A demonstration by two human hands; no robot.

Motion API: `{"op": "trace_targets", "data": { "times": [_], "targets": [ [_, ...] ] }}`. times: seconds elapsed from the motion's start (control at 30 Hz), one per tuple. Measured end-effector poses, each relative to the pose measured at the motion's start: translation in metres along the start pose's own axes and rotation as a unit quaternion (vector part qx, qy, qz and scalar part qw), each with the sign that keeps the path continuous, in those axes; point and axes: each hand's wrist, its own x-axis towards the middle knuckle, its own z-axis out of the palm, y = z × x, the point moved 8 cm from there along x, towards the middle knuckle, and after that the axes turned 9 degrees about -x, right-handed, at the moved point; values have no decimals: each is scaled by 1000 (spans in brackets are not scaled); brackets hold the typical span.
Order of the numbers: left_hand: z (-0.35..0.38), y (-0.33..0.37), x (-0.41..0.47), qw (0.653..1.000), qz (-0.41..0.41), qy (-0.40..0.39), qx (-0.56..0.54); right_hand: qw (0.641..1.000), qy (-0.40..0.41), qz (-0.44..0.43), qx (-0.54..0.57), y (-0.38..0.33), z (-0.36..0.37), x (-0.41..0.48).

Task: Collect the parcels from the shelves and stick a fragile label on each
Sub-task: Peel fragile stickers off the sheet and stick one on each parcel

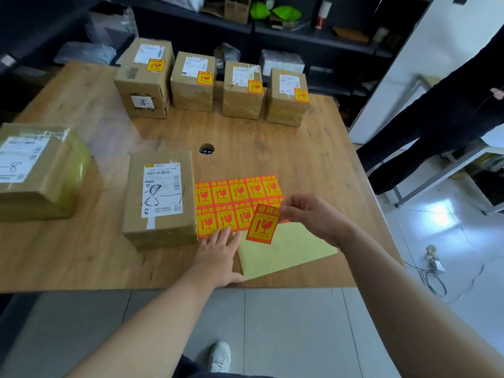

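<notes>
My right hand (311, 216) pinches one peeled orange fragile label (262, 224) by its top corner, held just above the label sheet (231, 199). My left hand (218, 252) lies flat with fingers spread, pressing the sheet's lower edge and its bare yellow backing (286, 249). Left of the sheet stands a brown parcel (161, 197) with a white shipping slip and no orange label. A larger taped parcel (35, 170) marked "8" sits at the far left. Several parcels bearing orange labels stand in a row at the back, the leftmost being a tall box (144, 77).
The wooden table (272, 148) has a round cable hole (206, 149) in its middle. Dark shelves (300, 34) with bags and boxes run behind it. Another person in dark clothes (447, 113) stands at the right. Cables (433, 271) lie on the tiled floor.
</notes>
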Motion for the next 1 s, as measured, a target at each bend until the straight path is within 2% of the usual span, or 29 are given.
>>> {"op": "trace_targets", "data": {
  "times": [0.07,0.13,0.2,0.27,0.33,0.37,0.5,0.6,0.77,0.9,1.0],
  "targets": [
    [-13,0,-5,998,-10,29,-56,1000,5,-10,-15,-7,4,6],
    [-34,-1,-14,984,-10,93,-153,999,9,-18,-37,-14,10,12],
    [-57,-9,-25,944,-20,160,-286,998,7,-29,-55,-26,17,18],
    [-77,-21,-41,889,-34,219,-402,997,1,-37,-72,-37,26,23],
    [-91,-31,-55,844,-46,251,-471,996,-7,-38,-87,-46,38,30],
    [-97,-36,-61,835,-51,255,-485,995,-12,-38,-90,-51,45,33],
    [-105,-63,-73,838,-85,260,-473,995,-25,-48,-80,-72,70,45],
    [-105,-84,-73,826,-106,253,-493,998,-10,-45,-53,-82,83,52],
    [-115,-106,-70,812,-128,255,-509,999,29,11,-27,-80,98,62],
    [-119,-119,-67,790,-145,251,-540,998,8,49,-40,-77,108,64],
    [-121,-124,-61,792,-151,238,-541,997,4,66,-28,-78,113,64]
  ]
}}
